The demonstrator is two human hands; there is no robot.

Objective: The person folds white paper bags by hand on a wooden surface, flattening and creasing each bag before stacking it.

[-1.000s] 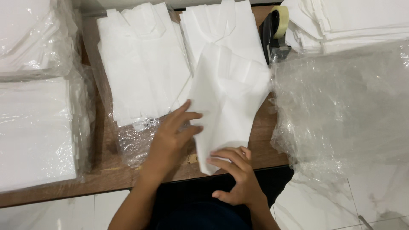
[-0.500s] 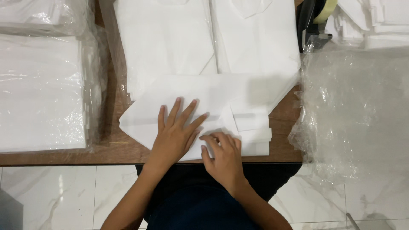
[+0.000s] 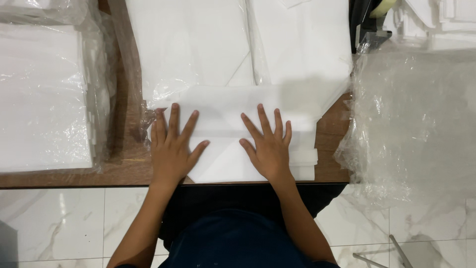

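Both palms flat, fingers spread, gripping nothing: left hand (image 3: 171,149) and right hand (image 3: 267,146) press the folded white fabric piece (image 3: 238,129) at the brown wooden table's (image 3: 126,171) near edge. Folding looks mostly complete; beyond, two white plastic-wrapped stacks (image 3: 193,44) wait.

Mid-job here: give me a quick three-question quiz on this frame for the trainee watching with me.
1. True or false: both hands lie flat, fingers spread, on the folded white piece.
2. What covers the white stack at the table's left end? A) clear plastic B) a cardboard lid C) a blue cloth
3. What lies heaped at the right end of the table?

Key:
1. True: the left hand and right hand press palms down on the folded white piece.
2. A: clear plastic wraps the white stack.
3. A crumpled pile of clear plastic sheeting, overhanging the wooden table.
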